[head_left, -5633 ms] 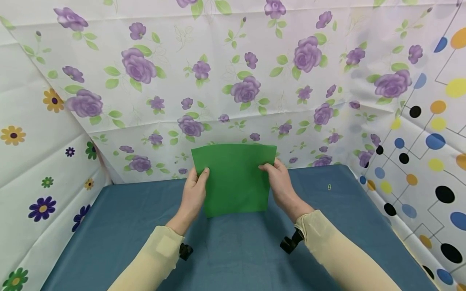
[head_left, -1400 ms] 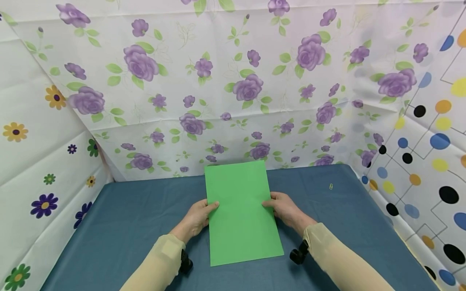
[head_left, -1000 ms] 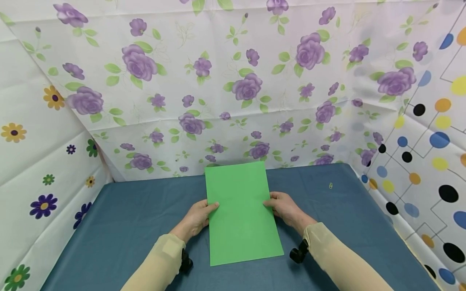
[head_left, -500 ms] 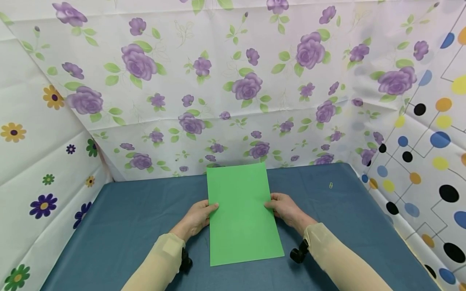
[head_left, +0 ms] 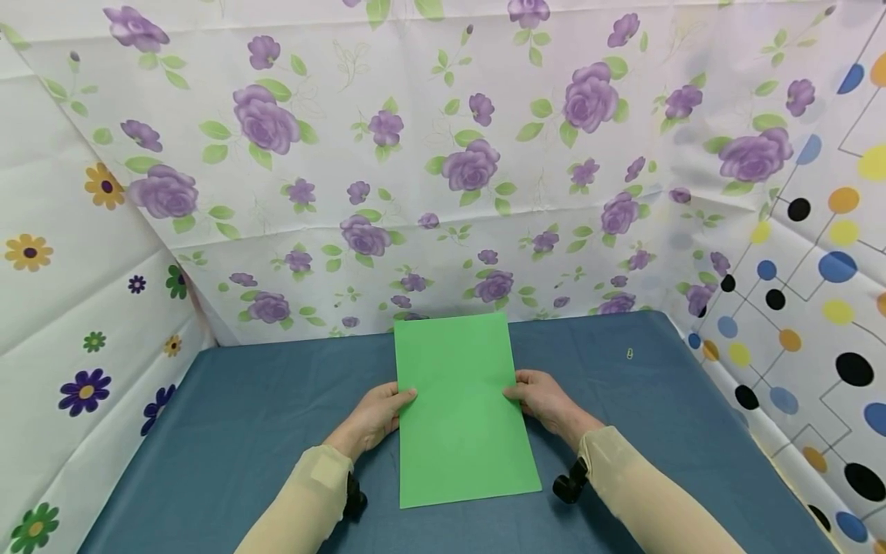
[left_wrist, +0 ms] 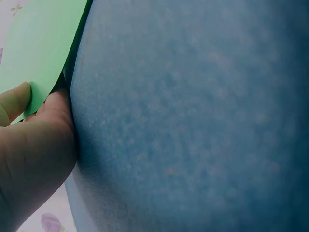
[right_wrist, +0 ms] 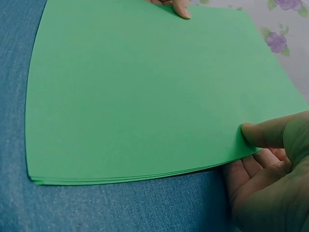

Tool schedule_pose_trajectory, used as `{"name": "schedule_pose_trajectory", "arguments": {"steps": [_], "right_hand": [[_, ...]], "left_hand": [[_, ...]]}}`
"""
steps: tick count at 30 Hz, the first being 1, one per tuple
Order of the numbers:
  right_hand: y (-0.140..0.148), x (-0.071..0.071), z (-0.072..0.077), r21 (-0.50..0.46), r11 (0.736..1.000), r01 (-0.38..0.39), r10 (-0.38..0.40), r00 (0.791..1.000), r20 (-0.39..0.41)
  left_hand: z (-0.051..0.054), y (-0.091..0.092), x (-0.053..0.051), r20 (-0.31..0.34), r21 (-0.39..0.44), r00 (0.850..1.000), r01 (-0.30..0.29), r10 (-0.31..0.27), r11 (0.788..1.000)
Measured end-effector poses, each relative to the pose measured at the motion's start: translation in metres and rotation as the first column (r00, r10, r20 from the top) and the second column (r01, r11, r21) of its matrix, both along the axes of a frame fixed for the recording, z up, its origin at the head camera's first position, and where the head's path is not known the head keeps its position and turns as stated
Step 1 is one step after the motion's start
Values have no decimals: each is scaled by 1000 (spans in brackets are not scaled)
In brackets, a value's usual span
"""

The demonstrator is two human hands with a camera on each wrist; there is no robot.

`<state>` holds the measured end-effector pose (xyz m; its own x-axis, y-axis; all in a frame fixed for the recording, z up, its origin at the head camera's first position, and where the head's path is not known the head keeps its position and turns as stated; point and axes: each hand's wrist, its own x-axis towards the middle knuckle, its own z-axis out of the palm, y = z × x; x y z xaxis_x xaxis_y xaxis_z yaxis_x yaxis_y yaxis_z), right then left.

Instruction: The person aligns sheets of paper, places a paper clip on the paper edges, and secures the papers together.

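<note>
A thin stack of bright green paper sheets (head_left: 457, 431) is held tilted over the table, its broad face up and its far end higher. Layered edges of the sheets (right_wrist: 120, 176) show in the right wrist view. My left hand (head_left: 374, 415) pinches the left long edge, thumb on top and fingers underneath. On the opposite edge my right hand (head_left: 550, 402) grips the sheets the same way, its thumb (right_wrist: 265, 133) pressing the upper face. The left wrist view shows the left thumb (left_wrist: 17, 101) on the paper; the fingertips below are partly hidden.
A blue cloth (head_left: 263, 431) covers the table. Toward the back right lies a small yellowish paper clip (head_left: 630, 354). A flowered sheet (head_left: 311, 154) hangs behind the table, with patterned sheets at both sides. Black wrist cameras (head_left: 569, 485) sit under the sleeves.
Earlier the paper was held up near the back wall, looking darker and shorter. Both hands have brought it lower and nearer, its face now up. Over the last second it dips only slightly.
</note>
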<state>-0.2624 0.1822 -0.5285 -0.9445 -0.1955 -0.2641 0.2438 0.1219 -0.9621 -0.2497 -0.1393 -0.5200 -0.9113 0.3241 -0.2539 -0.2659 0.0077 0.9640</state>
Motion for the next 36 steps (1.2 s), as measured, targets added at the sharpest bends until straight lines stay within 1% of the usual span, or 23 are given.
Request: {"name": "schedule_pose_trajectory", "arguments": {"steps": [6, 10, 15, 17, 19, 24, 27, 32, 34, 36], "right_hand": [[0, 1, 1, 2, 1000, -1, 1, 1000, -2], [2, 0, 2, 9, 1000, -6, 6, 1000, -1], [8, 0, 5, 46, 999, 0, 1, 1000, -10], [12, 0, 6, 72, 997, 5, -3, 1000, -19], [15, 0, 9, 77, 997, 11, -10, 1000, -18], [29, -5, 17, 48, 998, 43, -42, 999, -15], [43, -8, 22, 56, 996, 63, -61, 997, -42], [73, -13, 28, 139, 984, 114, -98, 989, -115], [85, -13, 31, 192, 971, 139, -111, 982, -150], [97, -13, 33, 252, 954, 165, -121, 976, -181]], "left_hand": [[0, 0, 0, 9, -4, 1000, -11, 11, 1000], [-2, 0, -1, 7, -1, 1000, -8, 8, 1000], [-3, 0, 0, 1, 4, 1000, -6, 6, 1000], [-3, 0, 0, -1, 6, 1000, -9, 9, 1000], [-3, 0, 0, -5, 4, 1000, -12, 12, 1000], [-3, 0, 1, -8, 6, 1000, -13, 13, 1000], [-2, 0, 1, -6, 7, 1000, -10, 10, 1000], [-2, 0, 1, -2, 0, 1000, -8, 8, 1000], [-2, 0, 1, -3, -2, 1000, -7, 7, 1000], [-3, -1, 0, -2, -2, 1000, -4, 4, 1000]]}}
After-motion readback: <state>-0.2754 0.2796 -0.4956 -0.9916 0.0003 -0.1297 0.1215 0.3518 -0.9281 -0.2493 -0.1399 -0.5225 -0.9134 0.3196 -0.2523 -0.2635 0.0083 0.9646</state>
